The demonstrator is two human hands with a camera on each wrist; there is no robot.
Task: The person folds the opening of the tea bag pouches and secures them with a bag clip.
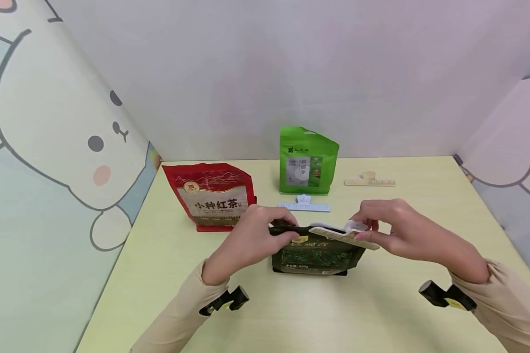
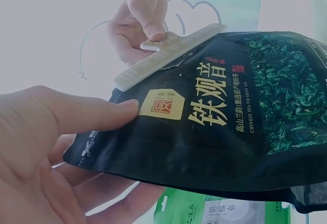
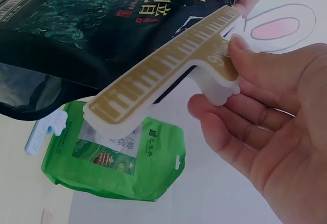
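On the far left of the pale yellow-green counter (image 1: 168,274) a glossy red pouch (image 1: 212,196) is stood upright, printed in large black characters "小种红茶" on a cream panel. Just right of it, the left hand (image 1: 256,238) is seen pinching the upper left corner of a glossy black tea pouch (image 1: 315,255), thumb flat on the front beside a gold square logo. The pouch stands near the middle of the counter, between both hands; its front bears "铁观音" in gold, with "CHINESE TEA TIE GUAN YIN" in small print beside it, over a picture of rolled green leaves. Across its top edge a long ribbed plastic sealing clip (image 1: 344,235) is set, cream and tan, tilted down to the right. The clip's tabs are pinched by the right hand (image 1: 397,230), fingers curled round them. Farther back, a pale blue clip (image 1: 304,205) lies flat before an upright matte green pouch (image 1: 306,162); a yellowish clip (image 1: 370,181) lies to the right.
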